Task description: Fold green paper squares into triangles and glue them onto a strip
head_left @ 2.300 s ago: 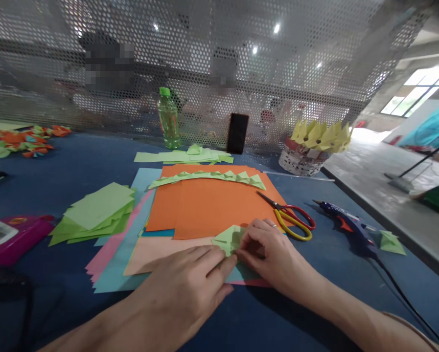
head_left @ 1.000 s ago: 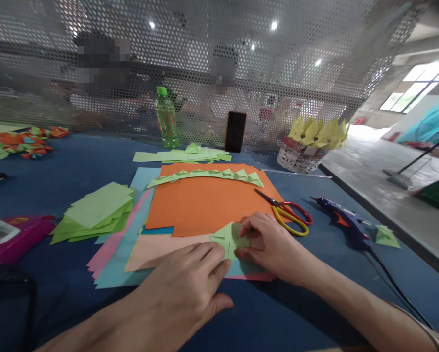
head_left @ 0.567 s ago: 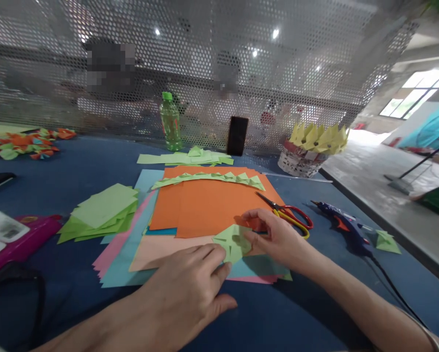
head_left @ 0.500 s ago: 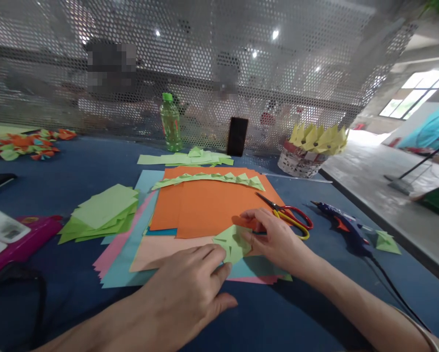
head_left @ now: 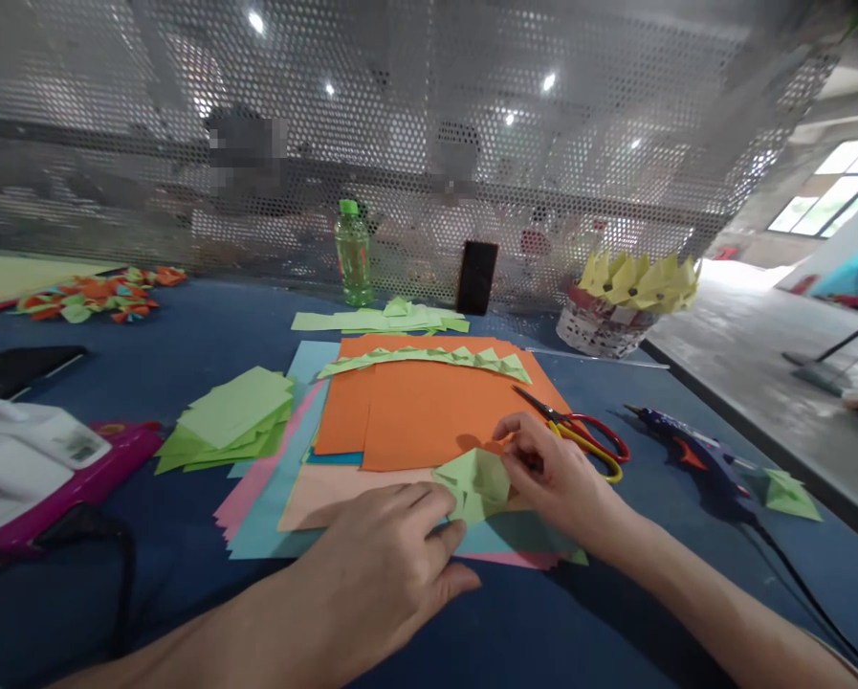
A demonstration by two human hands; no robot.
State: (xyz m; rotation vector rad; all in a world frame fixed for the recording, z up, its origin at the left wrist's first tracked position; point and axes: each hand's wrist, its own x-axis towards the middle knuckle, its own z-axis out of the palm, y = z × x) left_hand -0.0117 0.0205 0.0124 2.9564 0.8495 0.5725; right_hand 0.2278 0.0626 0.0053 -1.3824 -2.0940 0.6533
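A small square of light green paper with fold lines [head_left: 480,483] lies over the stacked coloured sheets. My left hand [head_left: 400,550] holds its left side down, fingers curled over it and thumb stretched out below. At its right edge my right hand [head_left: 554,469] has thumb and fingertips pinched together; exactly how much paper is between them is hidden. Behind, a green strip with a row of folded triangles [head_left: 429,357] rests on orange paper [head_left: 435,411]. Just past my right hand lie scissors with red and yellow handles [head_left: 590,435].
A pile of green sheets [head_left: 231,416] lies left, beside a magenta and white device [head_left: 77,474]. To the right are a glue gun [head_left: 693,450] and a folded green triangle [head_left: 791,495]. A bottle [head_left: 354,258], a phone [head_left: 477,277] and a yellow-topped basket [head_left: 607,325] stand behind.
The whole scene has shifted right in view as the camera turned. My right fingers have drawn back toward the paper's right edge, and more of its right part shows. My left hand stays on it.
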